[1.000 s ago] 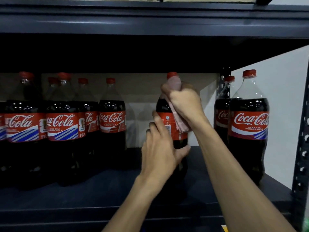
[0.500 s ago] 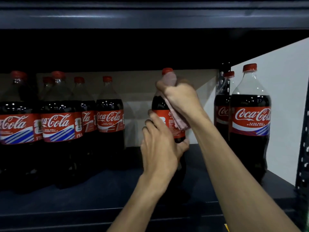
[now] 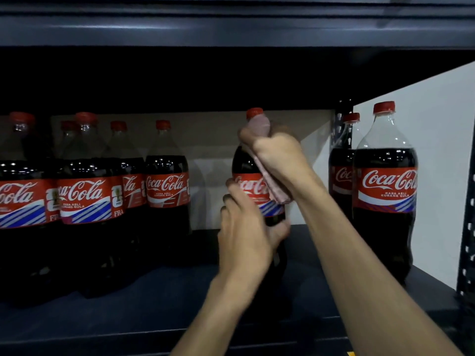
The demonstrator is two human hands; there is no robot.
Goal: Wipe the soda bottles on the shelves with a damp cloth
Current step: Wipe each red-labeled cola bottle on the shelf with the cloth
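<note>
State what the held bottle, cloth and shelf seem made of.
The bottle looks like clear glossy plastic: glints over the dark drink. The cloth is soft pinkish fabric, folded, matte. The shelf is probably painted metal: dark, dull sheen.

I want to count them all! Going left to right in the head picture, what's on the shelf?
Edge bottle → FRA bottle → bottle beside the gap → bottle being wiped with pink cloth → back right bottle → front right bottle → holed shelf post.
</note>
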